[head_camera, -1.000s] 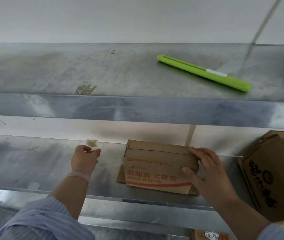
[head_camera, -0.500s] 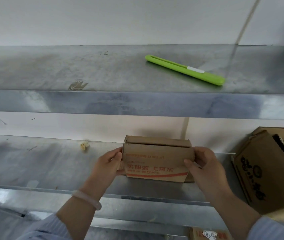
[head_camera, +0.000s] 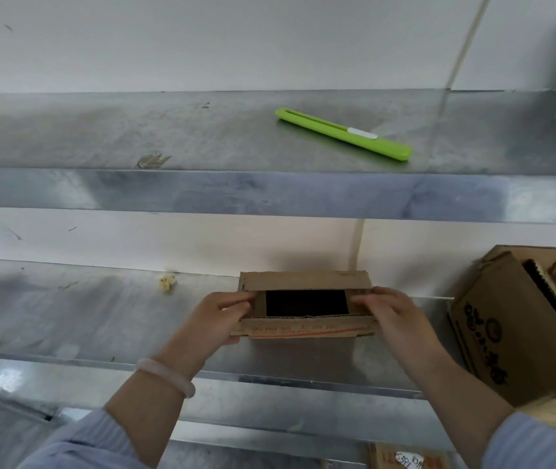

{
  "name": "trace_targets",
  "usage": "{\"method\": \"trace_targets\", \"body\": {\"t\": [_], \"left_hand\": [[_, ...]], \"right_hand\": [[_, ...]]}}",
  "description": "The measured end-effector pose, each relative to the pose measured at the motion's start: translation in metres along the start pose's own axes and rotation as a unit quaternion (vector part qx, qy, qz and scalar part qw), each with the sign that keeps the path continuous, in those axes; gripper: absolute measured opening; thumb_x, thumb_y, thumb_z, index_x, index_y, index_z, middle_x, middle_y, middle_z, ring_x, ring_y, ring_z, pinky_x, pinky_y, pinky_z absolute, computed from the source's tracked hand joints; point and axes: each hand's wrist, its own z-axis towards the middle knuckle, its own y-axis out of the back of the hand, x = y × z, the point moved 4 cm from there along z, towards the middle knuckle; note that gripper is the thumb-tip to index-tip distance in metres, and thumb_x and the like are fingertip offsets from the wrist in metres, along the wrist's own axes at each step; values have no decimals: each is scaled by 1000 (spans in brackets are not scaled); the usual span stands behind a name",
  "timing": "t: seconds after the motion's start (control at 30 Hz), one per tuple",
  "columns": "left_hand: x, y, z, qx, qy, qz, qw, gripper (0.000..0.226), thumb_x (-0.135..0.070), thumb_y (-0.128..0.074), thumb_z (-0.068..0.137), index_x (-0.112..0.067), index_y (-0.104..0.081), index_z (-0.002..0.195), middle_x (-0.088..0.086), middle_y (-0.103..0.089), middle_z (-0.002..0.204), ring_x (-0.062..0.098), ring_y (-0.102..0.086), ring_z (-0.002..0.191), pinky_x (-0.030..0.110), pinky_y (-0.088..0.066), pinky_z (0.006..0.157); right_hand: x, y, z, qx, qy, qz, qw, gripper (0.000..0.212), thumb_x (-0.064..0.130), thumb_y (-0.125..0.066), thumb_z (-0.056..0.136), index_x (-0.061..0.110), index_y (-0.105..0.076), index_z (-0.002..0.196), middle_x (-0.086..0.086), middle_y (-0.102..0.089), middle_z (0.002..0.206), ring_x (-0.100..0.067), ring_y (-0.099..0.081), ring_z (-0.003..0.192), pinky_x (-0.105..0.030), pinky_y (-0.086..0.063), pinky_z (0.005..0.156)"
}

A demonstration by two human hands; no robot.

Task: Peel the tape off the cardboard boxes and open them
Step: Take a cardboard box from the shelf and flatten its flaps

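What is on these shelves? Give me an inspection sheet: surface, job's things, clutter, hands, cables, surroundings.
Surface: scuffed lower metal shelf; upper metal shelf above it.
Job's things: small cardboard box, flaps spread, dark inside; larger cardboard box at right, top open.
Clutter: crumpled wad left of the small box; green cutter lying on the upper shelf.
Hands: left hand grips the small box's left end; right hand grips its right end.
Cables: pale cord running down the white wall.
Surroundings: labelled carton partly in view at the bottom edge.
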Motion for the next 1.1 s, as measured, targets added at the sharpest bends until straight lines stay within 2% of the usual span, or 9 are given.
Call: {"method": "trace_targets", "body": {"t": [0.1,0.2,0.33,0.4,0.57,0.67,0.77,0.93,1.1], "left_hand": [[-2,-2,6,46,-61,93,993,45,-12,-55,90,-50,-61,114,-1,-57,107,24,-64,90,38,-57,74],[2,2,10,21,-68,184,980,58,-29,-62,76,-56,-44,124,1,-52,110,22,-66,83,39,-59,66],[-9,-4,10,-33,-84,259,962,58,-45,-75,71,-41,-41,118,-5,-55,98,17,-63,74,29,-52,53],[-17,-6,12,-63,-79,315,944,67,-55,-77,67,-33,-40,118,-4,-58,98,17,-62,79,26,-48,57],[-28,-15,21,-112,-63,433,892,90,-59,-74,70,-14,-29,134,3,-63,105,22,-62,92,30,-52,74],[-24,-19,20,-145,-79,404,899,71,-47,-69,79,-15,-30,127,1,-59,91,20,-62,76,32,-56,66],[-16,-16,16,-168,-99,344,919,58,-38,-67,79,-17,-30,118,2,-56,90,20,-58,70,32,-51,57],[-10,-15,4,-119,-169,284,936,74,-27,-56,88,-27,-12,148,-4,-57,73,10,-55,61,17,-38,50],[7,-11,-2,-81,-216,337,913,55,-17,-47,92,-32,-35,144,-3,-61,106,11,-56,86,22,-47,78]], "right_hand": [[1,-2,11,70,25,-137,988,38,19,-56,87,32,-64,121,0,-51,124,-7,-53,105,-10,-40,75],[9,1,11,96,18,-184,978,60,18,-64,85,36,-44,138,2,-41,128,-11,-48,111,-9,-42,64],[27,-5,12,48,23,-278,959,73,43,-80,71,30,-37,128,4,-41,118,-17,-51,106,-25,-48,78],[34,-11,15,19,23,-332,943,78,51,-83,65,24,-36,121,2,-41,111,-20,-52,103,-32,-49,83],[43,-19,22,-2,6,-379,925,69,35,-81,71,18,-30,114,-9,-50,109,-29,-58,96,-42,-54,82],[39,-18,19,-5,16,-359,933,59,36,-74,73,22,-30,109,-4,-50,102,-24,-57,86,-41,-57,74],[28,-14,13,-2,12,-308,951,62,38,-69,78,29,-28,123,1,-51,106,-20,-59,86,-36,-57,71],[18,6,8,-21,23,-172,985,43,21,-56,92,34,-41,130,6,-59,101,-14,-62,85,-33,-57,72],[2,27,6,-22,-16,-58,998,38,6,-49,90,36,-57,113,5,-64,101,-16,-61,92,-31,-52,71]]}}
